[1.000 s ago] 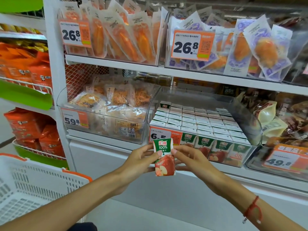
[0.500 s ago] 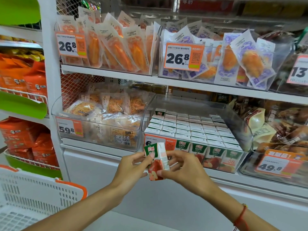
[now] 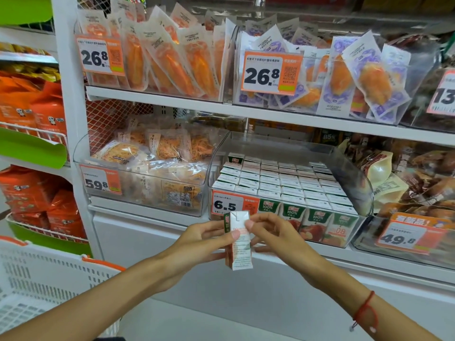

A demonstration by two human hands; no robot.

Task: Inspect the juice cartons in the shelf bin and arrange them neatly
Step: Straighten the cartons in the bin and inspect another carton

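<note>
Both hands, left hand (image 3: 197, 239) and right hand (image 3: 275, 236), pinch one juice carton (image 3: 238, 244) before the bin's (image 3: 290, 146) front edge; such light fingertip holds could drop it.

Two bare forearms are seen, no sleeves worn; a thin red string bracelet (image 3: 366, 311) is tied round the right wrist.

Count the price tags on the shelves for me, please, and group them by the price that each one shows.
26.8 tag: 2
59.8 tag: 1
6.5 tag: 1
49.8 tag: 1
Tag cut off at the right edge, only "13" shows: 1
Total: 6
</note>
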